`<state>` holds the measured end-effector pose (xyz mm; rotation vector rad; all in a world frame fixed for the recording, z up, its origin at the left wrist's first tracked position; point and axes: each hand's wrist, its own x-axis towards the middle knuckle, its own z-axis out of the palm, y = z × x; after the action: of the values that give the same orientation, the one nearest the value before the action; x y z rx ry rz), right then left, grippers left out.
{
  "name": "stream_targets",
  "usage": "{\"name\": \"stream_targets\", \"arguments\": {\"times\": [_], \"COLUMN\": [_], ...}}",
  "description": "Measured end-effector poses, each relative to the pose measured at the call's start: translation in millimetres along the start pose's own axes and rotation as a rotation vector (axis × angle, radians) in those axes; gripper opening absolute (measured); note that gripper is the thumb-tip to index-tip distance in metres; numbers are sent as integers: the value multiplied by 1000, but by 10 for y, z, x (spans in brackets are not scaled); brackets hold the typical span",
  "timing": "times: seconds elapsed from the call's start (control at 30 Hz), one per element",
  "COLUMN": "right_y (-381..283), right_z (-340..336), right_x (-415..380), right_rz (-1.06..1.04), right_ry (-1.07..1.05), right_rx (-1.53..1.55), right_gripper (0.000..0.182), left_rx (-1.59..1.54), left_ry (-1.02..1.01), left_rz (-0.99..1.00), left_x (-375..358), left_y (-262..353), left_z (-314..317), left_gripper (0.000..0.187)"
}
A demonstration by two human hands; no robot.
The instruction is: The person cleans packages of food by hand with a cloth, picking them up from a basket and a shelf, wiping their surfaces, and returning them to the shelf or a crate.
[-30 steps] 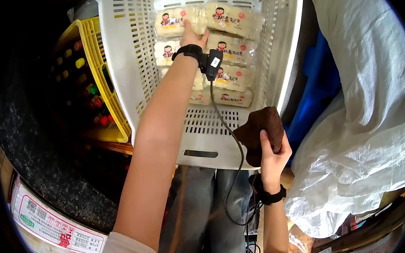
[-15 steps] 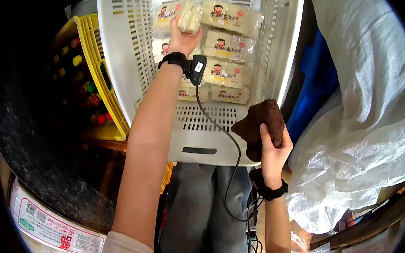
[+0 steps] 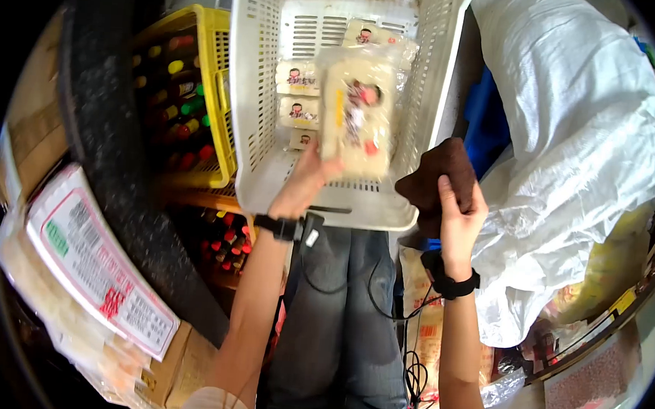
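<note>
Setting: a cramped storage corner was seen from above; the person's jeans-clad legs showed below the white crate (image 3: 259, 88), which serves as landmark here.
Surface: the white crate had slotted walls and a slotted floor; its near rim lay above the person's lap.
Left of crate: a yellow crate (image 3: 217, 100) of bottles with coloured caps touched its left wall; a dark curved rim and a labelled sack (image 3: 99, 265) lay further left.
Right of crate: a large white woven bag (image 3: 578, 145) stood beside it, with blue material between them.
Inside crate: sealed packs (image 3: 299, 77) with a cartoon label lay in rows toward the far wall.
Obstruction: the raised pack hid the right-hand rows.
Left hand (image 3: 306, 181): fingers were closed on the bottom edge of the food pack (image 3: 357, 112), lifted over the crate's near half.
Pack axis: the long axis ran near to far, label face toward the camera.
Right hand (image 3: 458, 212): fingers gripped a brown cloth (image 3: 438, 170) just beside the crate's near right corner.
Wrists: both wore black bands; a cable hung from the left one.
</note>
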<state>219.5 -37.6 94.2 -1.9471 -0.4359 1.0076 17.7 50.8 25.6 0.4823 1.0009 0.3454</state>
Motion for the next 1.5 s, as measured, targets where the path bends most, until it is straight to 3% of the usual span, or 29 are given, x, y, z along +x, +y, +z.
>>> {"name": "stream_targets", "arguments": {"times": [0.07, 0.1, 0.23, 0.27, 0.3, 0.4, 0.43, 0.67, 0.73, 0.77, 0.8, 1.0, 1.13, 1.37, 1.5], "right_y": [-331, -523, -1138, -1275, -1393, -1766, -1813, -2358, -2686, -2810, -2949, -3383, -3526, -3526, -3694], "right_z": [-108, -173, -479, -539, -561, -552, -571, -834, -856, -794, -743, -633, -822, -1099, -943], "right_x": [-148, -250, -826, -986, -1078, -1257, -1283, -1661, -1788, -1946, -2062, -2246, -2520, -2832, -2825], "right_rz": [14, -64, -186, -94, -128, -275, -246, -327, -861, -920, -1127, -1292, -1321, -1394, -1509], "right_ry": [-42, -84, -266, -259, -265, -263, -252, -108, -576, -640, -582, -429, -676, -1053, -858], "right_rx": [80, 66, 237, 342, 256, 89, 65, 104, -308, -449, -740, -674, -749, -802, -721], "right_gripper": [23, 27, 56, 57, 55, 45, 43, 38, 43, 52, 60, 63, 62, 62, 58], "left_rx": [-57, -58, 87, 59, -116, -44, -141, -168, -149, -136, -134, -163, -228, -339, -371], "left_ry": [-26, -69, -308, -354, -311, -225, -233, 26, 33, 37, 51, 38, 97, 117, 196], "left_rz": [28, -20, 143, 161, 110, 64, 165, 270, 370, 446, 447, 485, 669, 761, 763], "left_x": [-526, -817, -1675, -1822, -1993, -2153, -2179, -2815, -3012, -3128, -3290, -3739, -3850, -4016, -4198], "left_y": [109, 305, 632, 695, 800, 900, 843, 745, 796, 826, 932, 1151, 1139, 1346, 1441], "left_z": [286, 517, 930, 1017, 1145, 1368, 1442, 1641, 1690, 1731, 1822, 1987, 2005, 1962, 2004], "left_gripper": [100, 100, 103, 103, 94, 84, 73, 74, 74, 73, 71, 74, 84, 63, 62]}}
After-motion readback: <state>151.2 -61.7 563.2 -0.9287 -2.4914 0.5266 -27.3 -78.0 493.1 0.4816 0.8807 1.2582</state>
